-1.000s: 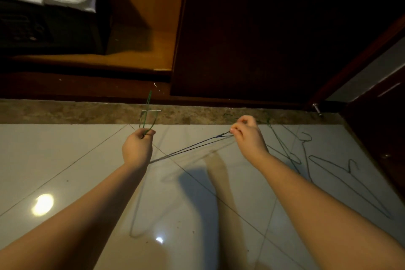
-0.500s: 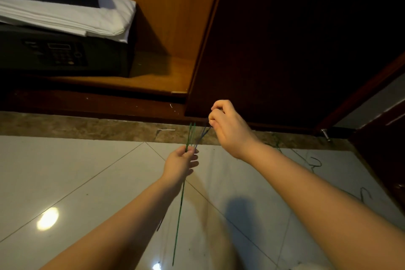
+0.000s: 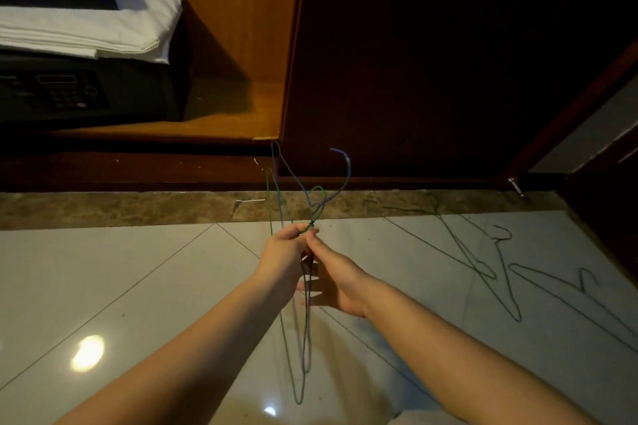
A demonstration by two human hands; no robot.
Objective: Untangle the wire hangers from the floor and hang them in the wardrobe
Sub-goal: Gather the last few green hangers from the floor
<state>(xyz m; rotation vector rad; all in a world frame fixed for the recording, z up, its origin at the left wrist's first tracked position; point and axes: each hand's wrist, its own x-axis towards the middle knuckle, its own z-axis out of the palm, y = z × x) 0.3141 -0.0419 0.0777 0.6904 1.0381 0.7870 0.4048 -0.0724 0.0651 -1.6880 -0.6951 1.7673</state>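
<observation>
both hands [image 3: 284, 254] [image 3: 340, 278] round tangled hangers [image 3: 309, 227]

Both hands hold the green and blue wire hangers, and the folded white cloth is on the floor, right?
No. In the head view the left hand and right hand hold the green and blue wire hangers, but the folded white cloth lies on the black keypad safe.

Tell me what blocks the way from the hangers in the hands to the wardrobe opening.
Nothing visible does. The left hand and right hand grip the held hangers; the way up-left to the wardrobe opening is free. The dark door panel stands straight ahead, the safe far left inside. The rail is out of view.
</observation>
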